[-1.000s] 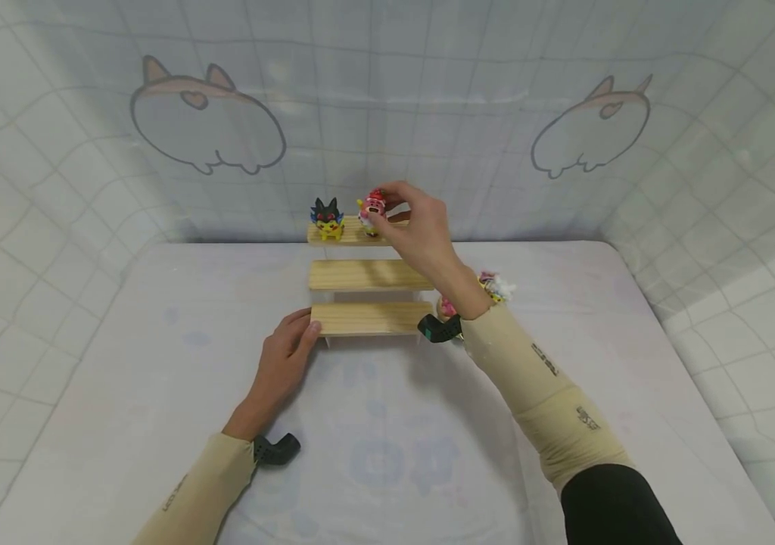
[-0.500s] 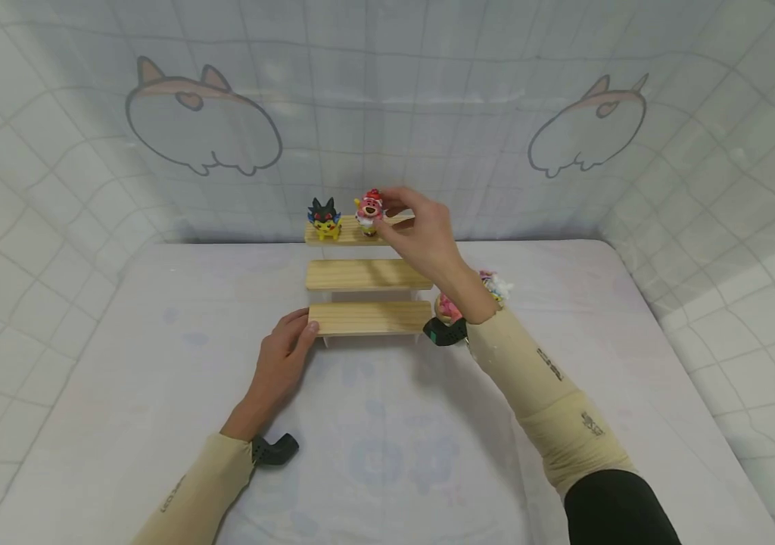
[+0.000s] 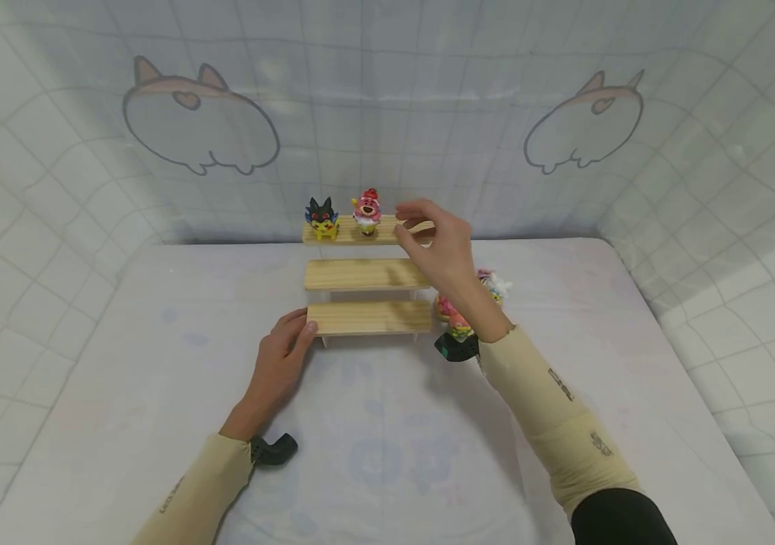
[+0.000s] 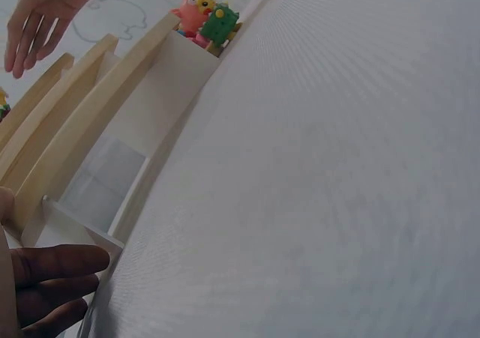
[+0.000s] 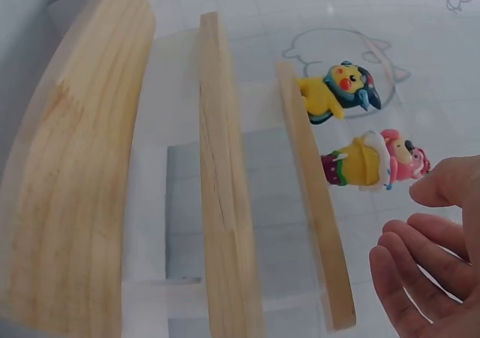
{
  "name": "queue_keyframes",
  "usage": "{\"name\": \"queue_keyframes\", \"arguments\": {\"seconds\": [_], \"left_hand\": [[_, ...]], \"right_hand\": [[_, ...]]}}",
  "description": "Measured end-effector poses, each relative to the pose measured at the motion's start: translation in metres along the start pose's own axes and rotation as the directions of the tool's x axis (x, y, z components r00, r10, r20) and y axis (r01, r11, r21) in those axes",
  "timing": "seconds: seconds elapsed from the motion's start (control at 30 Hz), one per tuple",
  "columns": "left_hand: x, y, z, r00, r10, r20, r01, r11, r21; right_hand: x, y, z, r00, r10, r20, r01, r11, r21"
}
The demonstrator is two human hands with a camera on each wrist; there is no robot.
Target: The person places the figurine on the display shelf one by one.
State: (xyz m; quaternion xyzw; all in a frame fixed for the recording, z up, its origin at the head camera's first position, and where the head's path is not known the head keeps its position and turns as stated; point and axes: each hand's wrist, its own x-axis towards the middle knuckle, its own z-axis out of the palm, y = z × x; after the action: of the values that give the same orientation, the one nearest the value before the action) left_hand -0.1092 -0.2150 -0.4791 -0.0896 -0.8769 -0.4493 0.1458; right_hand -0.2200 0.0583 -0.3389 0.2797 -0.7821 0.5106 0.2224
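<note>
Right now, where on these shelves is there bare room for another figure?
The middle shelf and bottom shelf are bare, though the left hand grips the latter's left end. The top shelf is free right of the pink figure, by the right hand. Other figures crowd the table right of the bottom shelf.

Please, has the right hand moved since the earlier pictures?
Yes: against the top shelf in the head view, the right hand has moved rightward, now apart from the pink figurine.

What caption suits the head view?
Left hand touching the bottom shelf, empty right hand beside a pink figurine on the top shelf.
</note>
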Motion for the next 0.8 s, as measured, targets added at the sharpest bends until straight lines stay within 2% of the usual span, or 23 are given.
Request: {"name": "queue_keyframes", "arguments": {"seconds": [0.23,0.43,0.6,0.8], "left_hand": [[0.001,-0.001,0.001,1.000,0.011,0.001,-0.011,1.000,-0.010],[0.002,-0.001,-0.001,1.000,0.017,0.002,-0.017,1.000,-0.011],[0.001,-0.001,-0.002,1.000,0.007,0.008,-0.007,1.000,-0.003],[0.002,-0.002,-0.001,1.000,-0.005,0.005,0.005,1.000,-0.003]], "right_hand": [[-0.019,-0.004,-0.015,0.995,-0.050,-0.087,0.047,0.998,-0.034],[-0.037,-0.026,-0.029,0.985,-0.087,-0.146,0.080,0.995,-0.054],[-0.051,-0.037,-0.038,0.986,-0.057,-0.154,0.049,0.997,-0.058],[-0.063,-0.033,-0.047,0.986,-0.015,-0.165,0.004,0.998,-0.070]]}}
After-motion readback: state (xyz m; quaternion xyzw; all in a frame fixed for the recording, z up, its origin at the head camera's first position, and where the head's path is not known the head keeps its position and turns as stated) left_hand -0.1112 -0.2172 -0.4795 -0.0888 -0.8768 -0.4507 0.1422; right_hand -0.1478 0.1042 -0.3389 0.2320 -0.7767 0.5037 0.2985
